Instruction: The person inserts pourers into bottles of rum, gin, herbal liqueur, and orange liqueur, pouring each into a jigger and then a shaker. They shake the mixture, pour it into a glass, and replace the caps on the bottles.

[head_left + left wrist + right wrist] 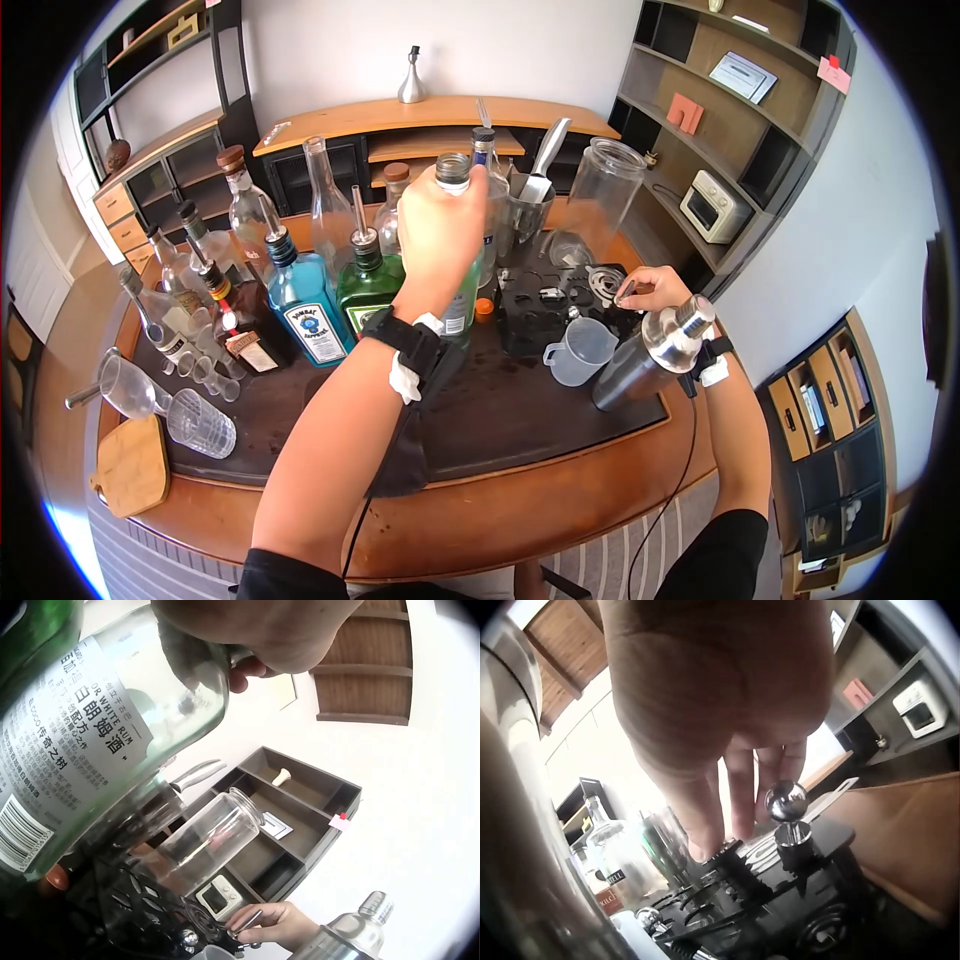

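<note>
My left hand [440, 235] grips a pale green white rum bottle [460, 310] round its neck. The bottle's threaded mouth shows above the fist, and its printed label [75, 735] fills much of the left wrist view. My right hand [660, 288] is at the right end of a black bar tool rack [520, 310], thumb and fingers pinching a small metal piece [251, 921], its kind unclear. A steel cocktail shaker [640, 360] stands in front of the right wrist, beside a clear plastic jug [582, 352].
Several liquor bottles, among them a blue gin bottle [308, 310] and a dark green bottle [368, 280], crowd the left side. Glasses [203, 425] and a wooden board [133, 465] are at front left. A large glass jar [605, 190] stands behind the rack. An orange cap [484, 308] lies near the rum.
</note>
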Motion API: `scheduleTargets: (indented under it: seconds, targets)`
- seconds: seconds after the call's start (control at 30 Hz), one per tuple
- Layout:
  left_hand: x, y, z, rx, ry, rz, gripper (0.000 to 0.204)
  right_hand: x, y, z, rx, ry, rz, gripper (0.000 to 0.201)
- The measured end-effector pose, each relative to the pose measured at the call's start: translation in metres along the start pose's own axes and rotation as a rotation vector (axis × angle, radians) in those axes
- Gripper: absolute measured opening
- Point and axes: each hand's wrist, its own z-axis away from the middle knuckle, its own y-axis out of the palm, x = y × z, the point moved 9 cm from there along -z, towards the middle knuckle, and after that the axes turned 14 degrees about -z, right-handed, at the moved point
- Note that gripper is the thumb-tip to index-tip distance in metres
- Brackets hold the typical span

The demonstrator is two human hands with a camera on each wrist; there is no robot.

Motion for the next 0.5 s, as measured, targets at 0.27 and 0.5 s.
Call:
scheduleTargets:
  seconds: [0.27, 0.5]
  targets:
    - [0.001, 0.001, -0.001, 0.025, -0.037, -0.014, 0.034, -0.013, 0.003, 0.001, 0.019, 0.05, -0.125, 0.017]
    - [0.0, 0.0, 0.0, 0.026, -0.041, -0.009, 0.032, -0.014, 0.002, 0.002, -0.037, 0.109, -0.074, 0.016]
